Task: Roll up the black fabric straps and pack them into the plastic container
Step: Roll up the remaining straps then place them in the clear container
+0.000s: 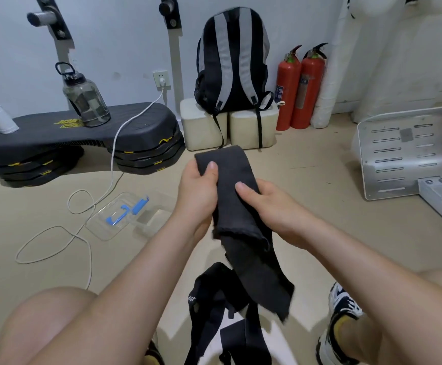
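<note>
Both hands are on one black fabric strap (225,164), held up in the air between the knees: the left hand (196,188) pinches it near the top end with the thumb on top, and the right hand (267,206) pinches it a bit lower the same way, fingers curled underneath. The loose end hangs down over more black straps (212,299) bunched between the legs. The clear plastic container (101,227) with blue clips sits on the floor off to the left, well apart from the strap, right by a loopy white cable (113,159).
</note>
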Motion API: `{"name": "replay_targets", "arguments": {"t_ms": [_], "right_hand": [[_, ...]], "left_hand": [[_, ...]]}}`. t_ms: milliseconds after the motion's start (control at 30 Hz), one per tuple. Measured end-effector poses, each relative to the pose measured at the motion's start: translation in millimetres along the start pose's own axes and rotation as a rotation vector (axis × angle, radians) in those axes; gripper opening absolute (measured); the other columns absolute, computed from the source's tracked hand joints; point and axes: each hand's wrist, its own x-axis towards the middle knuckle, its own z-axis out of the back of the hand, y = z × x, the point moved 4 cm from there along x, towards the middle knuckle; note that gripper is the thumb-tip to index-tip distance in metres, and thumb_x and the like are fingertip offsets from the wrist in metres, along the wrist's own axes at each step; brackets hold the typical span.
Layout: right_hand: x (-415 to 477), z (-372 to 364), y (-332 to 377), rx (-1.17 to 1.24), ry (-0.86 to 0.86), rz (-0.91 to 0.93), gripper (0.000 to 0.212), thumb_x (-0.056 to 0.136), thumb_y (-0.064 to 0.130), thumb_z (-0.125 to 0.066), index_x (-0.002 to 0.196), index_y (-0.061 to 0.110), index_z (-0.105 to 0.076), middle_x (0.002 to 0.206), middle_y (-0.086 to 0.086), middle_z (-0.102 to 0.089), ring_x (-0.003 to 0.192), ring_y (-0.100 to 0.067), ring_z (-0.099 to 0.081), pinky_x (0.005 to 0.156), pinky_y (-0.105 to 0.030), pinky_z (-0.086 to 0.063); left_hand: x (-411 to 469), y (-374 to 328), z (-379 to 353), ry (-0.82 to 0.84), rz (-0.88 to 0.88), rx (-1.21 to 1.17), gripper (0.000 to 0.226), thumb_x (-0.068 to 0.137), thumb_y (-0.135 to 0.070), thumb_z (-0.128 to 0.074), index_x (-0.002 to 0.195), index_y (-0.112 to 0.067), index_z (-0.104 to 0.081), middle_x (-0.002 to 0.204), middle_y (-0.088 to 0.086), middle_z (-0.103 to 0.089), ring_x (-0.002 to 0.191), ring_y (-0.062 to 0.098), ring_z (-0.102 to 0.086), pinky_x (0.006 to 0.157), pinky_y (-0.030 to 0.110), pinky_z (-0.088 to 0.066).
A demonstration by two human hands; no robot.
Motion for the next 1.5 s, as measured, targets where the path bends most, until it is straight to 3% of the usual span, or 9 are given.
{"name": "replay_targets", "arguments": {"t_ms": [133, 300, 434, 500, 734, 1034, 1167, 1334, 1501], "right_hand": [[2, 5, 3, -0.095, -0.135, 0.06, 0.022, 0.103, 0.027, -0.05, 0.118, 0.02, -0.065, 0.109, 0.003, -0.073, 0.102, -0.015, -0.07, 0.097, -0.044, -0.054], [4, 10, 6, 0.011, -0.306, 0.055, 0.022, 0.104, 0.022, -0.045, 0.11, 0.019, -0.066, 0.106, -0.003, -0.073, 0.1, -0.02, -0.069, 0.093, -0.044, -0.056], [-1, 3, 9, 0.304, -0.123, -0.084, 0.021, 0.103, 0.024, -0.05, 0.107, 0.014, -0.068, 0.098, -0.009, -0.076, 0.086, -0.022, -0.074, 0.068, -0.03, -0.06], [-3, -2, 9, 0.354, -0.026, -0.109, 0.02, 0.1, 0.018, -0.057, 0.115, 0.009, -0.067, 0.104, -0.012, -0.075, 0.093, -0.025, -0.074, 0.077, -0.035, -0.062], [1, 5, 4, 0.212, -0.081, -0.047, 0.028, 0.096, -0.001, -0.058, 0.122, 0.007, -0.061, 0.11, -0.012, -0.073, 0.101, -0.025, -0.072, 0.09, -0.041, -0.058], [1, 24, 16, -0.25, -0.206, 0.046, 0.057, 0.095, 0.017, -0.064, 0.141, 0.028, -0.033, 0.092, -0.002, -0.074, 0.08, -0.014, -0.07, 0.074, -0.036, -0.059], [-4, 21, 25, -0.026, -0.102, 0.096, 0.045, 0.096, 0.011, -0.061, 0.124, 0.044, -0.045, 0.083, -0.012, -0.068, 0.072, -0.022, -0.061, 0.061, -0.038, -0.049], [-8, 11, 20, 0.075, 0.114, -0.079, 0.021, 0.102, 0.014, -0.051, 0.113, 0.028, -0.063, 0.085, -0.003, -0.06, 0.062, -0.015, -0.051, 0.042, -0.02, -0.036], [-8, 5, 16, 0.445, 0.153, -0.147, 0.034, 0.099, -0.006, -0.045, 0.106, 0.015, -0.071, 0.106, -0.006, -0.066, 0.086, -0.017, -0.071, 0.057, -0.03, -0.059]], "left_hand": [[2, -5, -2, 0.058, 0.044, -0.091, 0.02, 0.103, -0.012, -0.047, 0.117, -0.007, -0.06, 0.107, 0.009, -0.073, 0.095, 0.022, -0.071, 0.078, 0.037, -0.059], [-15, 17, -17, 0.277, 0.118, 0.156, 0.019, 0.096, -0.022, -0.061, 0.115, -0.023, -0.063, 0.103, -0.004, -0.075, 0.097, 0.014, -0.072, 0.073, 0.029, -0.057], [-12, 20, -10, 0.138, 0.086, 0.218, 0.021, 0.094, -0.029, -0.064, 0.113, -0.021, -0.06, 0.106, 0.0, -0.072, 0.097, 0.017, -0.07, 0.085, 0.039, -0.059], [-9, 18, -5, 0.078, 0.09, 0.207, 0.022, 0.095, -0.031, -0.062, 0.112, -0.019, -0.058, 0.106, 0.003, -0.07, 0.095, 0.019, -0.07, 0.083, 0.041, -0.06], [-4, 16, -5, 0.109, 0.142, 0.162, 0.022, 0.097, -0.029, -0.06, 0.114, -0.016, -0.058, 0.106, 0.005, -0.07, 0.097, 0.02, -0.068, 0.08, 0.035, -0.057], [-5, 6, -6, 0.109, 0.009, 0.131, 0.013, 0.095, -0.018, -0.065, 0.103, -0.022, -0.057, 0.106, 0.006, -0.071, 0.097, 0.022, -0.07, 0.087, 0.045, -0.058], [-4, 2, -2, 0.097, 0.055, 0.009, 0.013, 0.097, -0.016, -0.061, 0.109, -0.016, -0.056, 0.106, 0.012, -0.07, 0.088, 0.023, -0.07, 0.069, 0.037, -0.06], [-8, 2, -1, 0.085, 0.008, 0.032, 0.01, 0.098, -0.017, -0.06, 0.107, -0.016, -0.056, 0.104, 0.014, -0.071, 0.092, 0.027, -0.07, 0.084, 0.045, -0.058], [-9, -3, 1, 0.063, -0.046, 0.044, 0.008, 0.096, -0.017, -0.063, 0.102, -0.017, -0.058, 0.097, 0.018, -0.07, 0.084, 0.025, -0.068, 0.08, 0.044, -0.057]]}}
